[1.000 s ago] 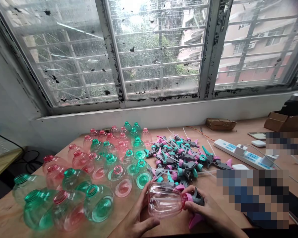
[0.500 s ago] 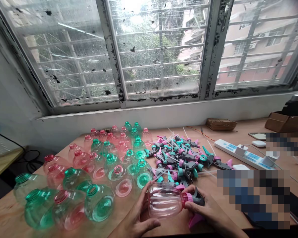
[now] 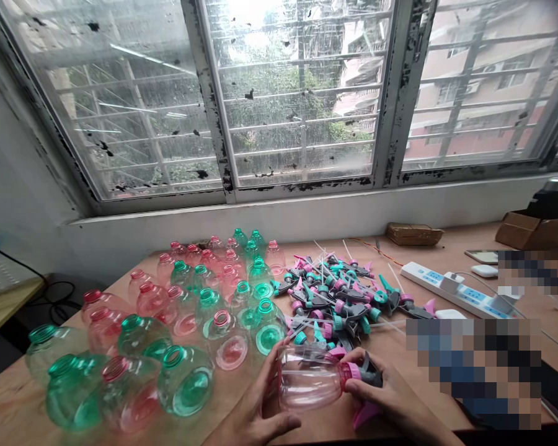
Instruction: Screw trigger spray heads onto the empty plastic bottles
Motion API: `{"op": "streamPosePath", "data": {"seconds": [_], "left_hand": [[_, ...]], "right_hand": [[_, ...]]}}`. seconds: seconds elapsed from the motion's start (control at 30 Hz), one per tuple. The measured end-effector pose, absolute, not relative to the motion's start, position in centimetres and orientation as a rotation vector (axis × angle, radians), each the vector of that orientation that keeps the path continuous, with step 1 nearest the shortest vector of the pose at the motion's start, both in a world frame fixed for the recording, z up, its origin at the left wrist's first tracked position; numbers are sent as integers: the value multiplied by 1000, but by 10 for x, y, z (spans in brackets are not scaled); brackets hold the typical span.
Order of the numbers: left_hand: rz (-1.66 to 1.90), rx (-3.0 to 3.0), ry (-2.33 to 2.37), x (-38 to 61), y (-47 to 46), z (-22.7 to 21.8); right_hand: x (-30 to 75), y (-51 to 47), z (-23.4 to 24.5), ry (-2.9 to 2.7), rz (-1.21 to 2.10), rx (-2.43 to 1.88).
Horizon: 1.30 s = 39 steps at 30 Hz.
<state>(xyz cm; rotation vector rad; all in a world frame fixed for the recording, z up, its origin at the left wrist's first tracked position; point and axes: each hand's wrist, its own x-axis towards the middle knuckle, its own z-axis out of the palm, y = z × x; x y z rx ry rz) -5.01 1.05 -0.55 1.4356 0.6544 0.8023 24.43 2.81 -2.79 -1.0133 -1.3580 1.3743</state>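
Holding a clear pink bottle (image 3: 309, 381) sideways between two hands.
Probably light, thin-walled and slippery, best taken round body and neck. Situated between the fingers: cupped at its base by the left hand (image 3: 260, 404), with thumb spread wide; clamped at the spray head (image 3: 371, 374) collar (image 3: 354, 370) by the fingers of the right hand (image 3: 382, 389).
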Motion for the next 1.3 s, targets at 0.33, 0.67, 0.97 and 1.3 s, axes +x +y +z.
{"op": "streamPosePath", "data": {"seconds": [0.33, 0.67, 0.97, 1.3], "left_hand": [[768, 1604, 749, -53, 11, -8], [738, 1730, 848, -53, 11, -3], [827, 1564, 718, -54, 11, -13], [777, 1698, 794, -53, 13, -9]], "right_hand": [[240, 26, -30, -1311, 1411, -1008], [242, 26, -31, -1338, 1409, -1001], [241, 27, -31, -1336, 1408, -1004], [242, 26, -35, -1316, 1442, -994]]}}
